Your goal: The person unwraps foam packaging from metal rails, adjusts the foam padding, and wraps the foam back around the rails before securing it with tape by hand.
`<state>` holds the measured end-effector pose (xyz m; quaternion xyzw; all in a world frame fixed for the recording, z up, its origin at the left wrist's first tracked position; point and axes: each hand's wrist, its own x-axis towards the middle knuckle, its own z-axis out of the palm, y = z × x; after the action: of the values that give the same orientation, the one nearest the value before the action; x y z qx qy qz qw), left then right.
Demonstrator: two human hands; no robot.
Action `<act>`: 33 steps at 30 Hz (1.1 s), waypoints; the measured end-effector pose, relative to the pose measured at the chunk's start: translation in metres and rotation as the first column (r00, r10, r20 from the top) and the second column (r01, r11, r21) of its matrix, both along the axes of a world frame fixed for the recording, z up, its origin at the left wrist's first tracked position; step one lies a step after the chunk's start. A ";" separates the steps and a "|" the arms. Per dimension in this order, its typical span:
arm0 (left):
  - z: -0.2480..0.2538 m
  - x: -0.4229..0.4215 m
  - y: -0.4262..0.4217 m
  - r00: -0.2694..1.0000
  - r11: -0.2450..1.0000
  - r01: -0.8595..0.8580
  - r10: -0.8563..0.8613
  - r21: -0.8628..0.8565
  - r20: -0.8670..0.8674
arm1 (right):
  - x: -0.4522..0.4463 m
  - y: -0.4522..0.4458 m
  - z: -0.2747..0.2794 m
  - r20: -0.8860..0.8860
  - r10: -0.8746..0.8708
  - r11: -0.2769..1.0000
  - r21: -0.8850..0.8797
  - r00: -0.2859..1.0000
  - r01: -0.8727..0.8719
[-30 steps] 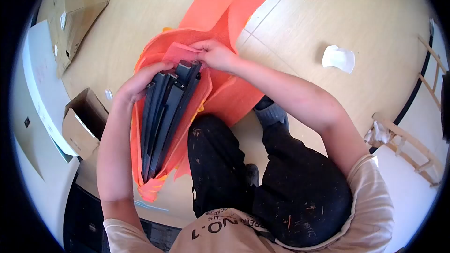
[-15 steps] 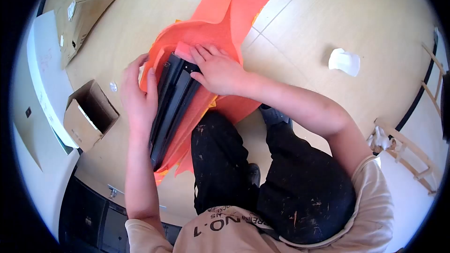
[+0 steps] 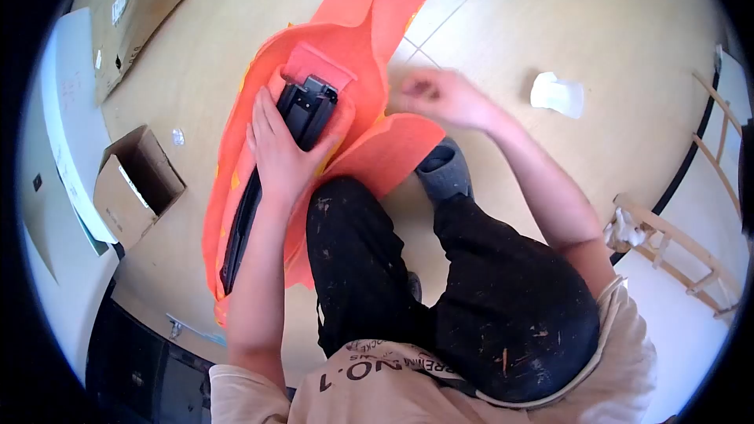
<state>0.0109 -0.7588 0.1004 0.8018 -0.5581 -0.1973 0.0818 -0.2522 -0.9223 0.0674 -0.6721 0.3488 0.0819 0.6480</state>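
Black metal rails point(image 3: 308, 110) lie bundled lengthwise in a long orange-pink cloth point(image 3: 357, 39) with yellow edges. A small pink flap of cloth point(image 3: 318, 69) rests by the upper end of the rails. My left hand point(image 3: 279, 145) lies over the bundle, its fingers wrapped round the rails and the cloth's left fold. My right hand point(image 3: 440, 98) is off the bundle, above the floor just right of the cloth; its fingers look curled but are blurred by motion.
An open cardboard box point(image 3: 129, 196) stands at the left, a larger carton point(image 3: 145, 8) at the upper left. A white cup-like piece point(image 3: 558, 95) lies on the floor at the right, near a wooden frame point(image 3: 675, 243). My shoe point(image 3: 445, 173) is beside the cloth.
My right hand has let go of the rails' upper end and moved right, off the cloth. My left hand has shifted right from the left edge onto the rails, closing round them.
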 end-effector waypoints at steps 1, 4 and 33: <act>-0.009 0.002 0.001 1.000 1.000 0.002 -0.002 -0.009 0.000 | -0.013 0.019 -0.010 -0.172 0.122 0.974 -0.169 0.978 -0.151; -0.029 0.012 0.007 0.999 0.999 -0.005 0.008 -0.044 0.048 | -0.034 0.090 -0.049 -0.014 -0.055 0.942 -0.331 0.998 0.047; -0.074 0.081 0.101 0.945 0.994 0.062 -0.031 0.086 -0.325 | 0.120 0.147 -0.008 0.519 0.055 0.840 -0.486 0.853 0.241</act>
<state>0.0914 -0.6580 0.0262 0.7483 -0.5459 -0.3542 0.1290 -0.1326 -0.7750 0.0589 -0.8039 0.2055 -0.2331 0.5071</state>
